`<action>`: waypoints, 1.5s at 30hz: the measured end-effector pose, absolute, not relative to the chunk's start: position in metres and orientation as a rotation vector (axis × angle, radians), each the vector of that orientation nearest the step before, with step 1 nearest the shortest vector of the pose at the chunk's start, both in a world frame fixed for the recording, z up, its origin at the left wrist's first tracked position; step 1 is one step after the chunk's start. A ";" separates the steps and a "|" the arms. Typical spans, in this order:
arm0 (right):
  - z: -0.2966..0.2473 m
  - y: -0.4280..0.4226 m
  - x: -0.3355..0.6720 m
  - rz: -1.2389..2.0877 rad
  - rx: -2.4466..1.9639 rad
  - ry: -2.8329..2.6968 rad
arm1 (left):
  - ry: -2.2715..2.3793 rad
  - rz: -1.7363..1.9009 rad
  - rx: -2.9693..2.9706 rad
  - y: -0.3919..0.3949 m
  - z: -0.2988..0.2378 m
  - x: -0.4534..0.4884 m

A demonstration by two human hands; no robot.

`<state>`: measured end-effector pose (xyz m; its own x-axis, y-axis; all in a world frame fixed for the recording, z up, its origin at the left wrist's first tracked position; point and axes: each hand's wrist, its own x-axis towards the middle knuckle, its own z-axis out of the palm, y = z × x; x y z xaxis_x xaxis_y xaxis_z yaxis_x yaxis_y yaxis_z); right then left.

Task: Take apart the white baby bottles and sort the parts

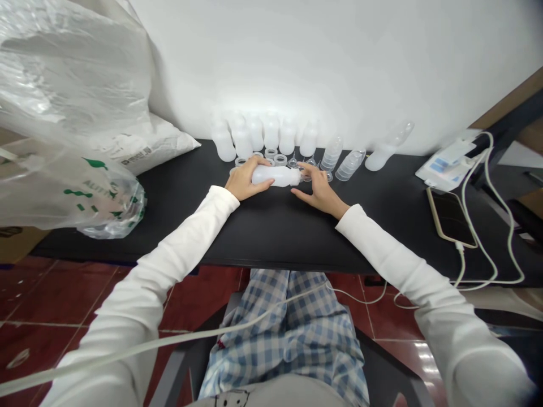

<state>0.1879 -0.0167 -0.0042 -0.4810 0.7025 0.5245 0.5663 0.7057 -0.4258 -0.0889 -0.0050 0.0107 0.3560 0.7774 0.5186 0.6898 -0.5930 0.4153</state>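
Bright, even indoor light fills the scene, strongest on the white wall point(339, 62) behind the row of pale plastic bottles point(271, 135), where soft glare washes out their outlines. The clear plastic bag point(55, 85) at upper left throws sharp highlights, and the red floor tiles point(55, 299) shine at lower right. Shadows stay faint on the black tabletop point(288, 237). The wide lens bends the frame's edges, stretching the white sleeves point(139, 299).

The person wears a white long-sleeved top point(384, 246) and blue-and-white checked trousers point(284, 328).
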 end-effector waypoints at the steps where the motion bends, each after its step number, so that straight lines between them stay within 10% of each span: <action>1: -0.004 -0.017 0.188 0.227 -0.961 -2.236 | 1.359 1.021 2.481 -0.005 0.012 -0.089; 45: 0.034 -0.015 0.220 -0.508 -1.387 -1.876 | 1.028 1.178 2.890 0.003 0.003 -0.088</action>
